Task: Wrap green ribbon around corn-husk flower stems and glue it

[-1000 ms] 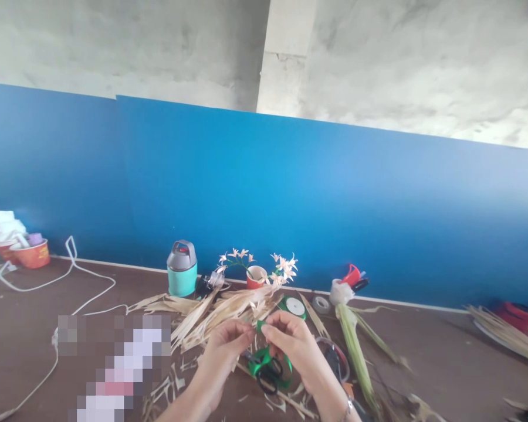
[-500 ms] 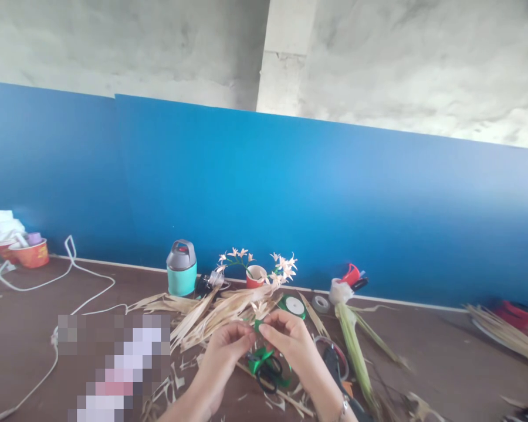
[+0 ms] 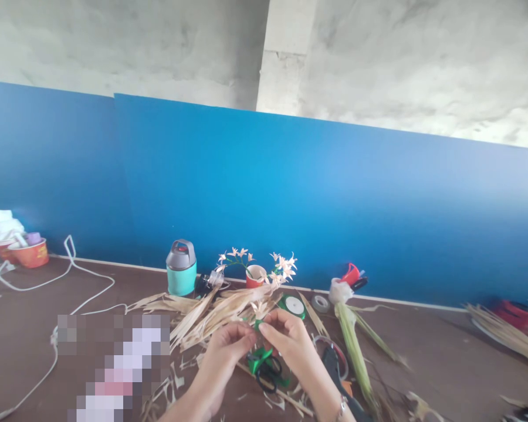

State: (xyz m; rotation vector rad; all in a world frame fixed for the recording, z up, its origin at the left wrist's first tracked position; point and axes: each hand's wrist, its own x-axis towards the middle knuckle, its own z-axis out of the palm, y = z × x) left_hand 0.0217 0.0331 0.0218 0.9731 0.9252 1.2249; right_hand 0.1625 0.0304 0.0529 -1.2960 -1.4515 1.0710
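My left hand (image 3: 227,344) and my right hand (image 3: 286,340) meet low in the middle of the view, fingers pinched together on a small straw flower with a green wrapped stem (image 3: 258,316). Both hands hover just above the brown table (image 3: 444,351). Under them lie loose green ribbon (image 3: 257,358) and black-handled scissors (image 3: 268,375). A roll of green ribbon (image 3: 294,306) lies just beyond my right hand. Dried straw leaves (image 3: 215,310) are spread behind my left hand.
A teal flask with a grey lid (image 3: 182,267) and a red cup of straw flowers (image 3: 256,274) stand against the blue wall. A white cord (image 3: 70,275) runs at left near red bowls (image 3: 29,252). Green stalks (image 3: 354,346) and a tape roll (image 3: 321,303) lie right.
The hands have stayed together on the small flower, with only slight finger movement. The view has barely shifted.
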